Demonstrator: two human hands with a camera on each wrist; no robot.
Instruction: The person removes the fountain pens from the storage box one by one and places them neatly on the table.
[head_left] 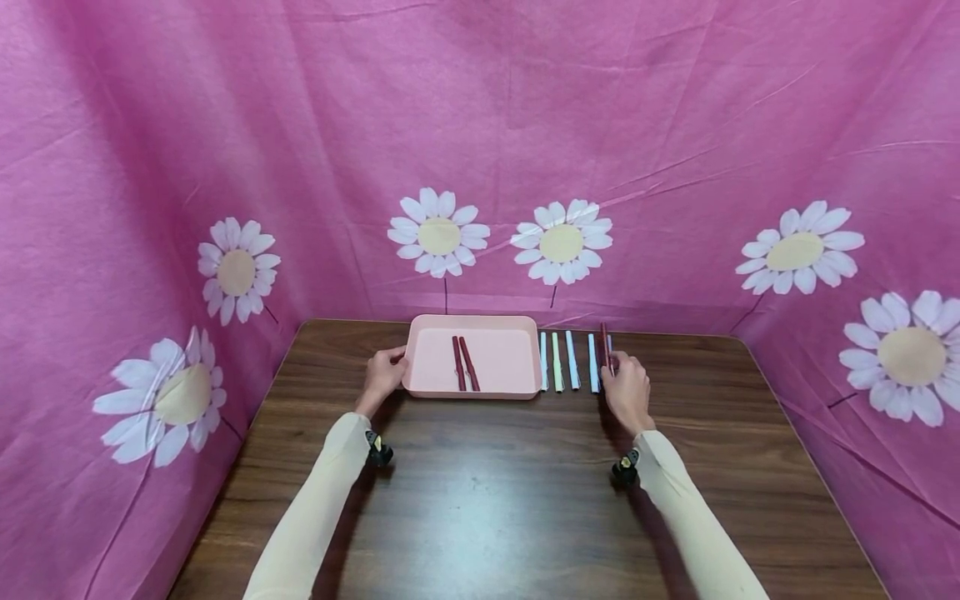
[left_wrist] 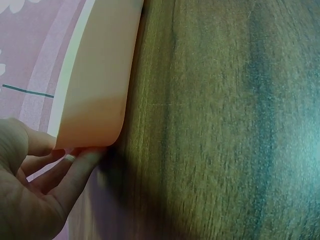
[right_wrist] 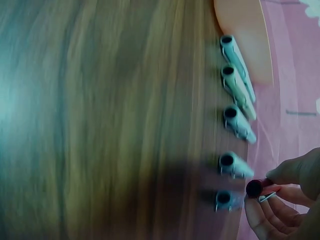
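My left hand (head_left: pixel 385 374) grips the left end of a pink tray (head_left: pixel 510 393), its thumb at the rim and its fingers against the outer wall. Inside the tray two dark red pens (head_left: pixel 458 363) lie side by side. A third dark red pen (right_wrist: pixel 255 188), with a clip, is pinched between the thumb and fingers of my right hand (head_left: pixel 627 390). That pen is held up over the right end of a row of pale pens (head_left: pixel 573 360). The last pen of the row (right_wrist: pixel 225 200) is partly hidden behind it in the head view.
The row of pale blue pens and one pale green pen (head_left: pixel 557 362) starts right beside the tray's right wall. Everything stands near the back edge of a brown wooden table (head_left: pixel 465 483). A pink curtain (head_left: pixel 645 108) with daisies hangs behind and on both sides.
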